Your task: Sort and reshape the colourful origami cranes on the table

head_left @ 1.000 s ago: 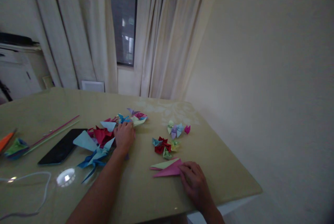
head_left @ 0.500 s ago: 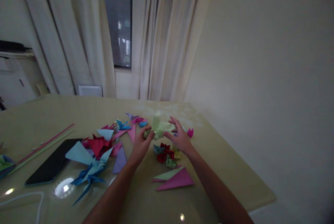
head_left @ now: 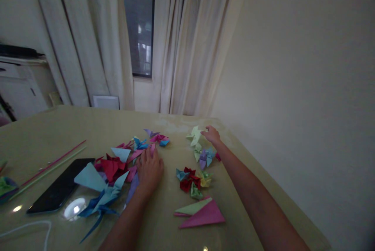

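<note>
Pink triangle (head_left: 205,215) sits nearest, untouched. My left hand (head_left: 150,169) lies flat, fingers loose, on the left pile (head_left: 113,167), which I'd guess is mostly unsorted. Far right, my right hand (head_left: 211,134) touches the green flower (head_left: 194,135); can't tell if it's gripped.

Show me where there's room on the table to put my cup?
Bare table lies behind the straws and phone, and between the left forearm and the pink triangle. It's crowded around the paper pile and the small flowers.
</note>
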`<state>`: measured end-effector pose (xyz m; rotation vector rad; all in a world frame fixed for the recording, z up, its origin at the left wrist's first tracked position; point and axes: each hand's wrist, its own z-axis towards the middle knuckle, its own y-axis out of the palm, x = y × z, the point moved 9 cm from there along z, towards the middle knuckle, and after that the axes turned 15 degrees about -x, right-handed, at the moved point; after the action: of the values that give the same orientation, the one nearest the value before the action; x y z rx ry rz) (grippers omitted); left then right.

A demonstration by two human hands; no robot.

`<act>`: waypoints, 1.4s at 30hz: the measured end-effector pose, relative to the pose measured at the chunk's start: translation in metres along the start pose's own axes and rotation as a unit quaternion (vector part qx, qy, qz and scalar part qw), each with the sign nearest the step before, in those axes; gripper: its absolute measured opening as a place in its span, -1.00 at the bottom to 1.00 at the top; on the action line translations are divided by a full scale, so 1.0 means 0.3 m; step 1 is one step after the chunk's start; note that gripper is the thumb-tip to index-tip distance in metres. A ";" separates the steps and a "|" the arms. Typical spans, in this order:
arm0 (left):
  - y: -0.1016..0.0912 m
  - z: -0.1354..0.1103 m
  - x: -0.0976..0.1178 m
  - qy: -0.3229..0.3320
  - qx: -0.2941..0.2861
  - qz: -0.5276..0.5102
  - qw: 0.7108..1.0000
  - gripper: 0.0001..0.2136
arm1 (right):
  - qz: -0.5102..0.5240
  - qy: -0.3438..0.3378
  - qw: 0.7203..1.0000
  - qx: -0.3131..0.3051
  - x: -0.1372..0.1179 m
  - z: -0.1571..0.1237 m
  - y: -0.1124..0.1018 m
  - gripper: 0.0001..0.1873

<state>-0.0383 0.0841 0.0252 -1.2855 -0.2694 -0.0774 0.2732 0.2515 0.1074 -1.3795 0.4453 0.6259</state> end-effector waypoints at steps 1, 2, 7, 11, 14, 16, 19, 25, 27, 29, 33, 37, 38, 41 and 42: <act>-0.003 0.002 -0.005 -0.004 0.007 0.019 1.000 -0.50 | -0.024 -0.007 1.000 -0.003 -0.022 0.003 0.025 -0.69; -0.010 0.007 -0.010 -0.006 0.015 0.029 0.999 -0.51 | -0.047 -0.022 0.999 -0.012 -0.056 0.003 0.062 -0.68; -0.073 0.042 -0.081 -0.048 0.049 0.003 0.998 -0.64 | -0.134 -0.165 0.967 -0.142 -0.324 -0.043 0.372 -0.69; -0.081 0.057 -0.122 -0.056 0.061 -0.012 0.996 -0.66 | -0.193 -0.223 0.932 -0.211 -0.453 -0.090 0.556 -0.58; -0.039 0.071 -0.142 -0.058 0.034 -0.014 0.998 -0.67 | -0.220 -0.236 0.917 -0.235 -0.472 -0.105 0.607 -0.77; -0.018 0.078 -0.147 -0.056 0.019 -0.018 0.998 -0.68 | -0.232 -0.241 0.911 -0.241 -0.466 -0.109 0.609 -0.84; -0.009 0.084 -0.135 -0.046 0.009 -0.015 0.999 -0.67 | -0.244 -0.242 0.906 -0.248 -0.452 -0.114 0.589 -0.89; 0.000 0.082 -0.121 -0.040 -0.008 -0.012 0.999 -0.66 | -0.226 -0.263 0.898 -0.273 -0.489 -0.173 0.590 -0.48; 0.011 0.083 -0.126 -0.041 -0.020 -0.017 0.999 -0.65 | -0.216 -0.273 0.896 -0.275 -0.516 -0.195 0.617 -0.40; 0.018 0.083 -0.129 -0.037 -0.026 -0.026 0.999 -0.62 | -0.212 -0.278 0.896 -0.275 -0.539 -0.209 0.647 -0.48; 0.001 0.082 -0.143 -0.043 -0.006 -0.075 0.996 -0.56 | -0.213 -0.274 0.898 -0.272 -0.560 -0.218 0.672 -0.89; -0.050 0.087 -0.146 -0.048 0.024 -0.108 0.993 -0.57 | -0.190 -0.270 0.913 -0.239 -0.561 -0.232 0.580 -0.93; -0.072 0.087 -0.146 -0.045 0.045 -0.127 0.990 -0.59 | -0.179 -0.268 0.920 -0.221 -0.554 -0.242 0.536 -0.94; -0.147 0.075 -0.146 -0.005 0.134 -0.253 0.958 -0.69 | -0.138 -0.257 0.944 -0.154 -0.498 -0.295 0.377 -0.93; -0.166 0.070 -0.144 0.016 0.158 -0.304 0.939 -0.73 | -0.116 -0.254 0.952 -0.124 -0.466 -0.320 0.317 -0.92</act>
<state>-0.0936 0.0860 0.0667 -0.8443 -0.6207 -0.5617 0.1119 0.1429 0.1090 -1.4154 -0.2138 0.8287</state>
